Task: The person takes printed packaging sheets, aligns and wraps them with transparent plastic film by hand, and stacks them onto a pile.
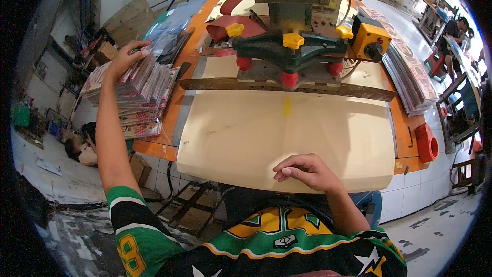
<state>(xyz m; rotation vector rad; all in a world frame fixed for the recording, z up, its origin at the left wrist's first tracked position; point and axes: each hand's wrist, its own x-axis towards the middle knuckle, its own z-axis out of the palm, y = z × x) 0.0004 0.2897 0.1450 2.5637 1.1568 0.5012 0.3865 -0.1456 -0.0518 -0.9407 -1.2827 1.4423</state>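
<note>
My left hand [126,61] reaches out to the top of a tall stack of printed packs in clear plastic [146,85] at the table's left side. Its fingers are bent together, with a small green spot showing by them; what they hold is too small to make out. Low over the front of a large cream sheet [241,139] is my right hand [307,169], its fingers curled in and nothing seen in them. The sheet lies under the long metal bar [215,84] of a press [292,49] and has a yellow strip [287,106] near its middle.
Yellow knobs [293,40] and a yellow control box [370,40] are on the press. Another stack of printed packs [410,75] stands at the right, near a red holder [425,143] on the orange table's edge [410,162]. Other people sit at far right and far left.
</note>
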